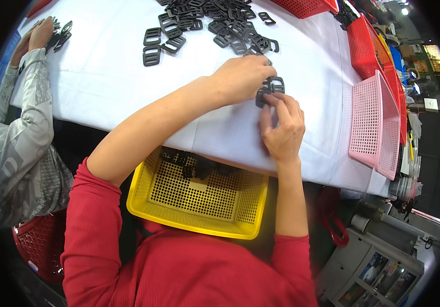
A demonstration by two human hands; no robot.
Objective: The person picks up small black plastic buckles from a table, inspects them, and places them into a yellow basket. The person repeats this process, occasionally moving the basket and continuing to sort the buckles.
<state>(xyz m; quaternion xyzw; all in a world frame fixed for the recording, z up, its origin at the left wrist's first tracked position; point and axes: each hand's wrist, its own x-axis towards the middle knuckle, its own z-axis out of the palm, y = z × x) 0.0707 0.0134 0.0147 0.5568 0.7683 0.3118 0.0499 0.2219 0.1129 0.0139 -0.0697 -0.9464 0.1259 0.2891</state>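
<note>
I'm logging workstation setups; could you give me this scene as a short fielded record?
Left hand: at black slotted pieces, grip unclear
Right hand: fingertips at same pieces
Surface: white-covered table
Beyond hands: loose pile of similar pieces
Below table edge: yellow basket
Right side: pink basket

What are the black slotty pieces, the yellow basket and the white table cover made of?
Black slotted pieces: probably hard plastic, fairly dull, with smooth rounded edges; painted metal is possible.
Yellow basket: almost surely plastic, slightly shiny, with neat rows of holes and a smooth rim.
White table cover: maybe cloth, dull, with faint creases; it could be a thin plastic sheet.
</note>
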